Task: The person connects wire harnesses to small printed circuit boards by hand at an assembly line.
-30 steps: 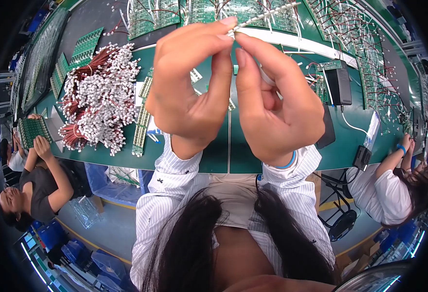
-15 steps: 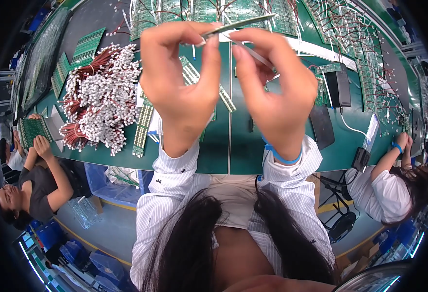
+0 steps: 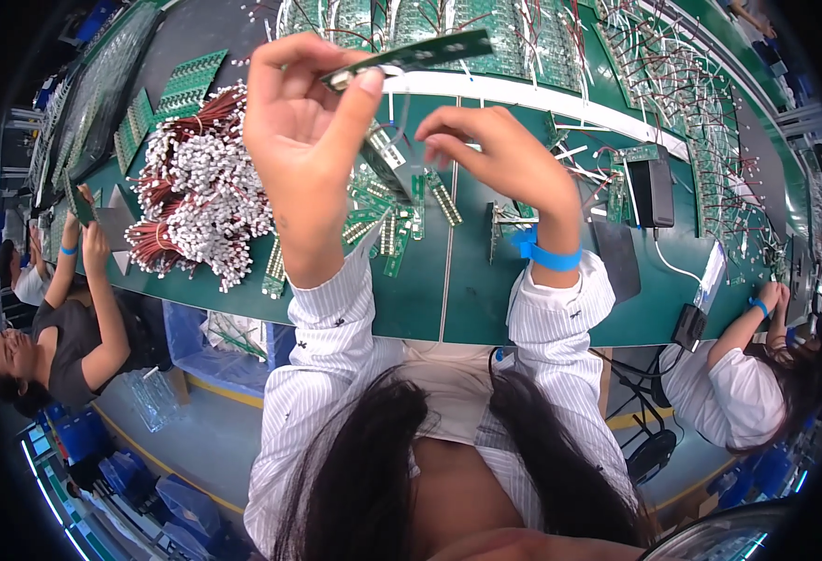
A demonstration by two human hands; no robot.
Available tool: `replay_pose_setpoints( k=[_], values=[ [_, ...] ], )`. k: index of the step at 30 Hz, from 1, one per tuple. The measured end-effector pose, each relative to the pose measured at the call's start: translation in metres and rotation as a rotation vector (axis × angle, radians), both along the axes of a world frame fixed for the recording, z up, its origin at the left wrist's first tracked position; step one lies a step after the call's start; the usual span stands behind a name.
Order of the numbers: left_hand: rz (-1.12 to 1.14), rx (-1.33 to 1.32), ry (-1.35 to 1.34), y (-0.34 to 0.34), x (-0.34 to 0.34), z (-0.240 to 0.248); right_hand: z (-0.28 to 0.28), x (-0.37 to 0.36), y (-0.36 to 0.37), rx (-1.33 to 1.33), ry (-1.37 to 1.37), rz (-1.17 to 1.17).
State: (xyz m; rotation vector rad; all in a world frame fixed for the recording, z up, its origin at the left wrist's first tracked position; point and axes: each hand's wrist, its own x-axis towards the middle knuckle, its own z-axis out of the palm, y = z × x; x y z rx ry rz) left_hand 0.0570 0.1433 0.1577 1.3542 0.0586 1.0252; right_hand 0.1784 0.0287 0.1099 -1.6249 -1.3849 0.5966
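My left hand [image 3: 303,140] pinches a narrow green circuit board [image 3: 429,56] between thumb and fingers, raised above the table. A thin pale wire [image 3: 405,101] hangs from the board. My right hand [image 3: 509,154], a blue band at its wrist, hovers to the right of the wire with its fingers curved and slightly apart; I see nothing in it. Below the left hand is another tilted board strip [image 3: 387,161]; whether it lies on the pile or is held cannot be told. Several small board strips [image 3: 392,229] are scattered on the table beneath.
At left lie bundled red wires with white connectors [image 3: 200,192]. Rows of wired boards [image 3: 448,33] line the far side. A black power adapter [image 3: 649,192] stands at right. Co-workers sit at left [image 3: 79,341] and right [image 3: 743,383]. A blue bin [image 3: 191,341] is below the table edge.
My hands have parted. The left keeps the board and has moved a little left, turning the board's face; the right has dropped lower, away from the board.
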Motion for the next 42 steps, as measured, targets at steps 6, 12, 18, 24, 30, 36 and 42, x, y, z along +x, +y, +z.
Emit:
replay_pose_setpoints(
  k=[6, 12, 18, 24, 30, 36, 42],
  values=[
    [-0.016, -0.051, -0.031, 0.011, -0.006, 0.001, 0.005, 0.001, -0.006, 0.144, -0.106, -0.106],
    [-0.117, -0.081, -0.007, 0.003, 0.0, -0.001, -0.017, -0.01, 0.022, 0.017, 0.299, 0.063],
    [-0.162, -0.101, 0.03, 0.001, 0.001, -0.002, -0.009, -0.023, 0.041, 0.396, 0.829, 0.122],
    [-0.166, -0.125, 0.03, 0.01, -0.005, 0.0, 0.01, -0.008, 0.022, 0.527, 0.8, 0.092],
    [-0.14, -0.174, 0.013, 0.021, -0.007, 0.0, 0.013, -0.004, 0.016, 0.658, 0.949, 0.187],
    [-0.133, -0.197, -0.001, 0.024, -0.009, -0.002, 0.006, 0.004, 0.016, 0.676, 1.147, 0.022],
    [0.017, -0.143, -0.005, 0.028, -0.006, -0.004, -0.013, 0.03, 0.01, 0.96, 1.428, -0.327]
  ],
)
